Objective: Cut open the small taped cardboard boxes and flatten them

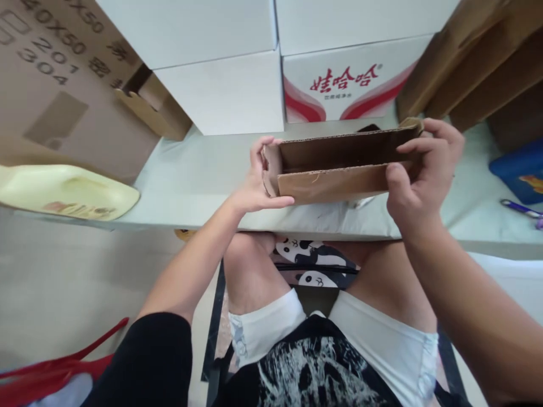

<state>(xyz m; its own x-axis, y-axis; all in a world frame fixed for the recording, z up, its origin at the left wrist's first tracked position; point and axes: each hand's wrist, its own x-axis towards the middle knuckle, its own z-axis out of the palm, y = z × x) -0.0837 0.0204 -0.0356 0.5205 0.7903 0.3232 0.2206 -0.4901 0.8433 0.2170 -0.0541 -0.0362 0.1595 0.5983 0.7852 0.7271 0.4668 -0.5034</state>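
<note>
Between my two hands is a long, narrow brown cardboard box point(335, 185), its open side facing up and its inside dark. My left hand point(258, 183) grips the left end, with the thumb along the near wall and the fingers curled behind the end flap. At the other end my right hand point(424, 169) holds the box, thumb on the near wall and fingers over the right end and far edge. The box is held over the pale cloth-covered table point(203, 186). A small dark thing, partly hidden, shows behind its far edge.
White cartons point(229, 93) are stacked at the back, one with red lettering point(343, 79). A big brown carton point(63, 85) stands left, above a pale yellow tray point(72, 195). On the right are cardboard pieces point(466, 68), a blue container point(520, 169) and a purple pen point(520, 208).
</note>
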